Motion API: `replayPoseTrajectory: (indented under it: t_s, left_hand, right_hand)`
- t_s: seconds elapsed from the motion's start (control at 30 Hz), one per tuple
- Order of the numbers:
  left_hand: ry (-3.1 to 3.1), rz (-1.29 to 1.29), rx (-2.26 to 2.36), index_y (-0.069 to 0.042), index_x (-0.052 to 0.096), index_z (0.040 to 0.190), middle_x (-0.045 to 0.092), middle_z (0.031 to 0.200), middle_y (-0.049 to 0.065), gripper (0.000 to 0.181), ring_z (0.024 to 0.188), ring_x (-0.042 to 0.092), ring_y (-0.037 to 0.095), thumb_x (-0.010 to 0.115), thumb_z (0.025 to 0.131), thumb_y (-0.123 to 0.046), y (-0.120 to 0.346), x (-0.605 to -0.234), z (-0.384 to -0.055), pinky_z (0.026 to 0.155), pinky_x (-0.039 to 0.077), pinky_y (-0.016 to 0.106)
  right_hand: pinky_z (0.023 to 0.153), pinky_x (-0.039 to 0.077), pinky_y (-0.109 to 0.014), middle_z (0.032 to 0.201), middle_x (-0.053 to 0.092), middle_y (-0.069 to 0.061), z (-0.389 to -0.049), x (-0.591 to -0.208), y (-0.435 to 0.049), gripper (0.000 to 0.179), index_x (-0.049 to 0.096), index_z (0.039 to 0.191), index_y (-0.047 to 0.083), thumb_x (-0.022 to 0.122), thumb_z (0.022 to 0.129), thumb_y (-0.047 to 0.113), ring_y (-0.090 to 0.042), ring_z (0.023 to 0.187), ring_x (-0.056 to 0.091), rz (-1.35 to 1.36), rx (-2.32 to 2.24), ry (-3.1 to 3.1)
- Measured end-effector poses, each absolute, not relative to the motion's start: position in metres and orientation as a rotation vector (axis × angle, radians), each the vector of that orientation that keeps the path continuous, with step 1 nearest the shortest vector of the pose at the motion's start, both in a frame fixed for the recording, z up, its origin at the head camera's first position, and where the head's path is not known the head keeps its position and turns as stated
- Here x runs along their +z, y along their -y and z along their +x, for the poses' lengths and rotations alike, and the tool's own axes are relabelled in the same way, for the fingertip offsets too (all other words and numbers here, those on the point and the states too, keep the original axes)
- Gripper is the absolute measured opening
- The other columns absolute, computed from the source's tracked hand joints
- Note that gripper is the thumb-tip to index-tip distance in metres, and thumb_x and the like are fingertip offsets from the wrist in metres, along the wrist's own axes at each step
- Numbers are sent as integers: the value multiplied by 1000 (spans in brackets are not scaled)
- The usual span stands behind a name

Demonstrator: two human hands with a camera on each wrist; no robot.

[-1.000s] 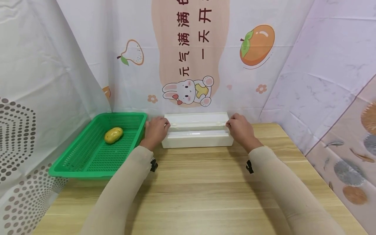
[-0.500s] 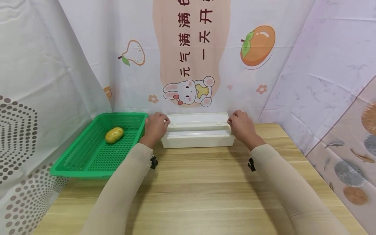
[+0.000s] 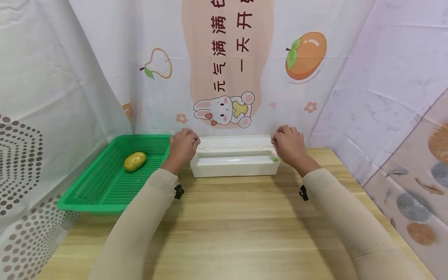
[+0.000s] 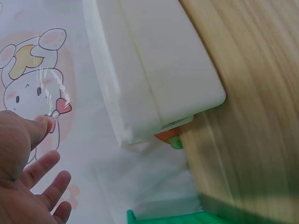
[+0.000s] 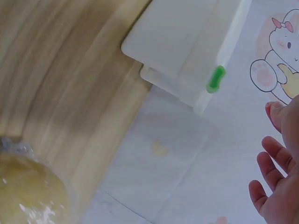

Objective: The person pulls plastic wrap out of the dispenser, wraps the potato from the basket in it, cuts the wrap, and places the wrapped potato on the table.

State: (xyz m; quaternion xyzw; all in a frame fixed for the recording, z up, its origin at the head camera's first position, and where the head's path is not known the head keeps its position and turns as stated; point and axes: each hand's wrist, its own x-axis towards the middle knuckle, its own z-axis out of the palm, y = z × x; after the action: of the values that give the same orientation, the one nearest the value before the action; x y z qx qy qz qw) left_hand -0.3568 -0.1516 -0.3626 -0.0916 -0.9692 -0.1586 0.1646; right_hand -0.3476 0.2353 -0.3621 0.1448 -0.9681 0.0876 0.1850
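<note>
Okay: clear film (image 4: 55, 114) pinched, no cut that I can see

Printed cloth backdrop (image 3: 150, 112) hangs behind, wooden table (image 3: 224, 233) in front; I can't make out any sheet spread on the wood. Green basket (image 3: 94, 209) sits on the left, beside the work.

White box (image 3: 235, 169) stands at the table's back, just before the cloth, between the hands. Lid (image 3: 239, 141) tipped back, pale roll (image 3: 234, 159) showing inside, so getting into it looks done.

Left hand (image 3: 184, 143): thumb nipping a bunched bit of film, forefinger mostly hidden, other three fingers loose. Right hand (image 3: 289, 142): thumb drawn in likewise, other three loosely bent; film barely shows on that side, so my call is it has the other corner. Both are up near the lid's ends, apart from the box in the wrist views. How much film is out, can't tell, too see-through.

Yellow lump (image 5: 30, 189) under shiny clear wrap, corner of the right wrist view: looks like finished work; can't find it from the head view. Potato (image 3: 135, 161) lies in the basket, away from both hands; wrapped or not, can't tell. Green cutter slide (image 3: 276, 159) sits at the right end of the box's front edge, neither hand on it, so cutting looks undone.
</note>
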Motion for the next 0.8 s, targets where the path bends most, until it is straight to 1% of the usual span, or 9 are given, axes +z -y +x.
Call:
replayPoseTrajectory:
  t_s: [0.17,0.47,0.63,0.8]
  left_hand:
    - [2759,-281,-412,-15,70,107,52,144,8,19,134,47,39,58,107,-31,153,-353,-356,112,32,61]
    - [2763,-294,-359,-15,70,112,47,153,8,21,139,42,41,58,107,-32,153,-338,-355,115,28,62]
    - [2754,-307,-341,-15,70,111,47,153,8,19,141,41,41,60,106,-30,153,-331,-355,115,27,62]
    - [2740,-326,-332,-16,69,110,46,154,8,20,142,40,40,57,107,-32,154,-324,-354,115,27,61]
  right_hand:
    - [96,36,-60,137,51,-12,-346,-352,-235,16,73,108,11,61,105,21,-41,125,42,419,228,2710]
    - [95,35,-60,137,52,-12,-347,-340,-237,13,74,107,12,64,103,19,-42,126,42,423,196,2675]
    - [95,34,-60,136,52,-13,-344,-333,-238,11,74,105,12,65,102,16,-43,126,42,443,199,2660]
    - [95,34,-60,135,53,-13,-342,-325,-239,10,74,104,11,66,102,16,-42,125,42,456,192,2632]
